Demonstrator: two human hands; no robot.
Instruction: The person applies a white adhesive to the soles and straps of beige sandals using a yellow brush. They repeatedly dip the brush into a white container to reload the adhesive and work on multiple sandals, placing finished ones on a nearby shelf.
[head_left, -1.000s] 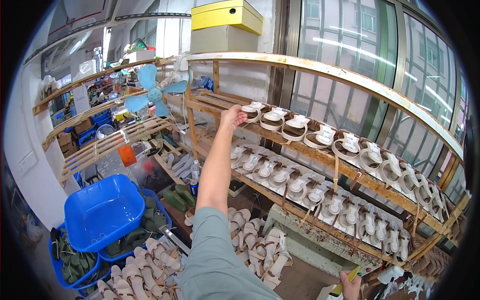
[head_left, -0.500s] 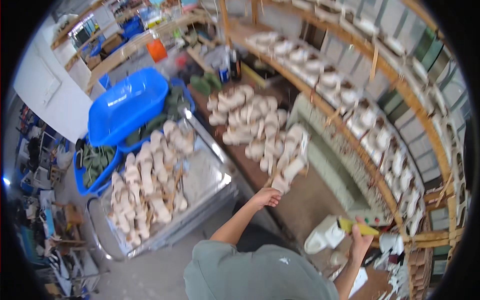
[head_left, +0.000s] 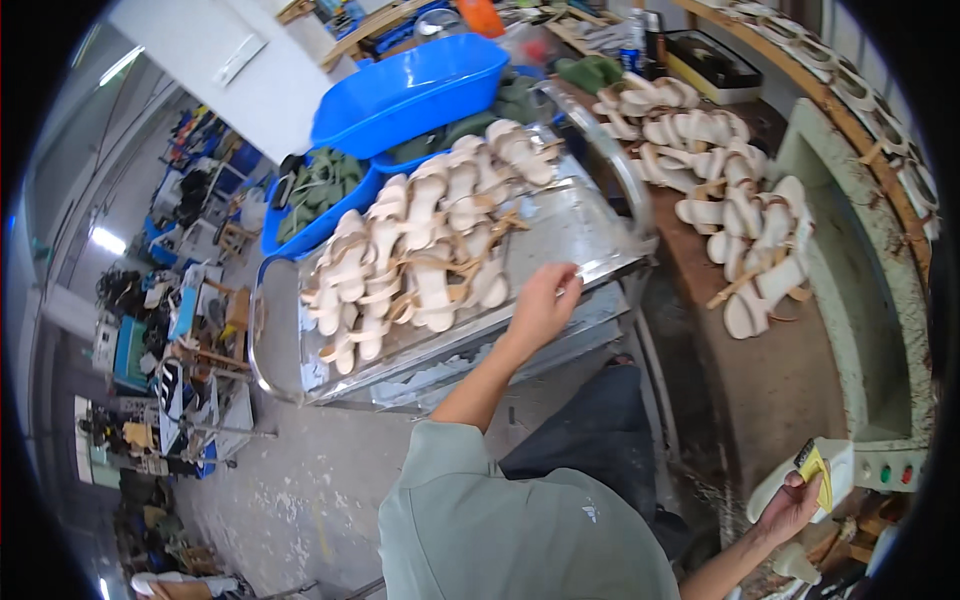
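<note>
My left hand (head_left: 548,303), its fingers curled closed with nothing visible in them, is over the near edge of a metal cart (head_left: 575,235). On that cart, rows of beige sandals (head_left: 425,215) lie to the left of the hand. My right hand (head_left: 787,508) is closed on a yellow flat tool with a dark end (head_left: 816,478), at the lower right. Behind the tool is a white block-like thing (head_left: 845,470), partly hidden by it. More beige strappy sandals (head_left: 765,290) lie heaped on the brown bench (head_left: 790,385) to the right.
Blue plastic tubs (head_left: 415,90) with green pieces (head_left: 325,190) stand beyond the cart. A pale green machine trough (head_left: 850,260) borders the bench on the right, with a shelf of white shoe forms (head_left: 850,80) above. Cluttered racks fill the far left.
The view has swung left. My left hand has moved from the sandals on the bench to the cart's edge. The right hand keeps the yellow tool, now turned more upright.
</note>
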